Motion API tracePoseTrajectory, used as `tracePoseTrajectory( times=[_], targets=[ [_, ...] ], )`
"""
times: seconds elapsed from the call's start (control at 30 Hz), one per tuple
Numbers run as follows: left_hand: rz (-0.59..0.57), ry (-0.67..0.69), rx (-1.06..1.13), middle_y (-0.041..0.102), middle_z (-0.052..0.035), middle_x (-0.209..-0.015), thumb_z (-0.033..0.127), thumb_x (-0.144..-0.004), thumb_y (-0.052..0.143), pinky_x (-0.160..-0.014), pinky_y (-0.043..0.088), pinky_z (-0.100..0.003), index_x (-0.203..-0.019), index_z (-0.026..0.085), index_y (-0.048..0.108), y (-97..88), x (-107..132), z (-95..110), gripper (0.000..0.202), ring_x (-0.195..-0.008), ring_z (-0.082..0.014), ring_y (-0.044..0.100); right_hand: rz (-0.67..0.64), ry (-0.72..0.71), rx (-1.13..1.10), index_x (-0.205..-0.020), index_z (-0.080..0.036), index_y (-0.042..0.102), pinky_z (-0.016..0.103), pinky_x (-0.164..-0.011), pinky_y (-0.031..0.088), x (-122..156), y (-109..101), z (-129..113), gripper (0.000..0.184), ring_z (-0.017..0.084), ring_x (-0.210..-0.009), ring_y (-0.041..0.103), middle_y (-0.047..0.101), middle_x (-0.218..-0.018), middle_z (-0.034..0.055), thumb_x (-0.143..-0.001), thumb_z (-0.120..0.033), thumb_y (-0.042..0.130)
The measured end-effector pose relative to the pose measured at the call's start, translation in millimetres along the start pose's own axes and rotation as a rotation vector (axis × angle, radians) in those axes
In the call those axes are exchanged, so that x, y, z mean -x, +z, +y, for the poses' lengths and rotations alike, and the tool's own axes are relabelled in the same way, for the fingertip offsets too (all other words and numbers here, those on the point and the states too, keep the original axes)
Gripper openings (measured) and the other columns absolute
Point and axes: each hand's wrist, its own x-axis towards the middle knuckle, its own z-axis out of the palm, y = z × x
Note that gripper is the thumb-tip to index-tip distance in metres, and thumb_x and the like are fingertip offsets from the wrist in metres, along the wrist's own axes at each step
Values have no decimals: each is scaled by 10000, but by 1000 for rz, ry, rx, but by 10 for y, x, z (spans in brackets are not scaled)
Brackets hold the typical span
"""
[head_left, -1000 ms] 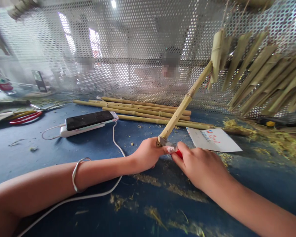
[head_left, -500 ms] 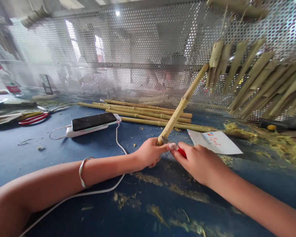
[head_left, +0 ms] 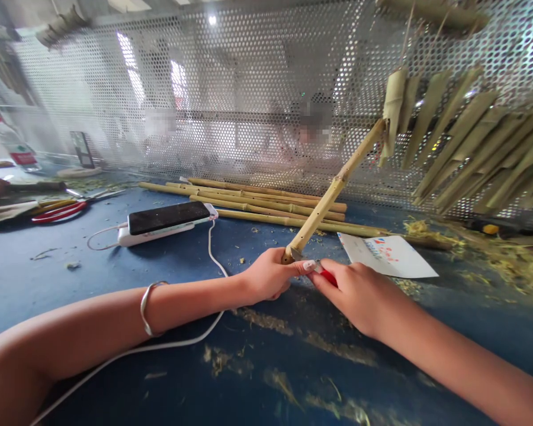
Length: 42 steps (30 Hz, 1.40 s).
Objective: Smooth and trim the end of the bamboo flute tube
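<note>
My left hand (head_left: 270,275) grips the lower end of a bamboo stick (head_left: 326,198) that has small holes along it. The stick slants up and to the right, its far end by the hanging bamboo strips. My right hand (head_left: 359,290) is closed around the red handle of a knife (head_left: 326,275), mostly hidden by the fingers. The knife's short metal blade lies against the bamboo just above my left hand, and my left thumb touches the tool near the blade. A silver bracelet (head_left: 146,310) circles my left wrist.
Several bamboo sticks (head_left: 249,207) lie behind my hands. On the blue table (head_left: 182,384) are a phone on a white power bank (head_left: 169,219) with a cable, red-handled scissors (head_left: 62,212), a printed card (head_left: 395,257) and shavings. A perforated metal screen (head_left: 249,89) stands behind; bamboo strips (head_left: 462,148) hang right.
The stick's far end has shifted slightly right and down, and the knife blade shows more clearly against it. My hands keep their hold. At the far left edge, part of another person's hand has appeared.
</note>
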Motion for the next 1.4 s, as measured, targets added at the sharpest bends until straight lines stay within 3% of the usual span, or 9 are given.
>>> tracePoseTrajectory(
  times=[0.27, 0.5, 0.63, 0.83, 1.03, 1.2, 1.4],
  targets=[
    [180, 49, -195, 291, 110, -408, 514, -680, 546, -359, 170, -183, -676, 182, 410, 34, -10, -29, 359, -341, -23, 259, 48, 47, 93, -788, -199, 525, 261, -400, 213, 48, 73, -78, 350, 210, -489, 596, 616, -549, 57, -878, -418, 267],
    [231, 26, -219, 294, 106, -413, 553, -674, 529, -355, 170, -194, -674, 188, 399, 41, -27, -45, 387, -346, -32, 273, 168, 29, 274, -796, -178, 527, 267, -378, 141, 42, 98, -97, 295, 202, -420, 575, 595, -482, 56, -867, -376, 320],
    [172, 3, -127, 288, 114, -378, 594, -689, 486, -307, 171, -186, -652, 198, 364, 34, -38, -46, 416, -286, -35, 275, 192, 38, 330, -798, -176, 518, 274, -388, 126, 22, 65, -91, 279, 218, -433, 580, 586, -473, 64, -867, -354, 315],
    [-9, -57, 97, 278, 128, -353, 532, -622, 617, -252, 162, -163, -617, 201, 343, -1, -5, 52, 430, -243, -25, 247, 89, 11, 119, -739, -214, 511, 256, -401, 181, -31, 50, -8, 335, 216, -484, 582, 602, -530, 46, -857, -421, 275],
    [-71, -71, 99, 287, 126, -307, 509, -609, 640, -242, 152, -158, -656, 181, 418, -40, 23, 77, 399, -243, -28, 229, 10, 17, 39, -717, -224, 505, 253, -428, 229, -41, 28, 2, 307, 211, -545, 589, 611, -581, 46, -840, -400, 286],
    [-38, -12, 10, 343, 100, -301, 536, -613, 618, -260, 255, -168, -592, 183, 383, -41, -4, 35, 425, -254, -37, 282, -29, 33, 0, -741, -227, 527, 257, -437, 254, -40, 11, -10, 317, 214, -567, 594, 622, -610, 50, -844, -388, 275],
    [38, -27, -124, 337, 104, -303, 601, -624, 561, -245, 258, -174, -611, 189, 380, -30, -23, 17, 450, -242, -48, 288, 14, 38, 126, -739, -227, 550, 265, -426, 223, -22, -20, -11, 321, 228, -541, 599, 628, -589, 57, -836, -396, 294]
  ],
)
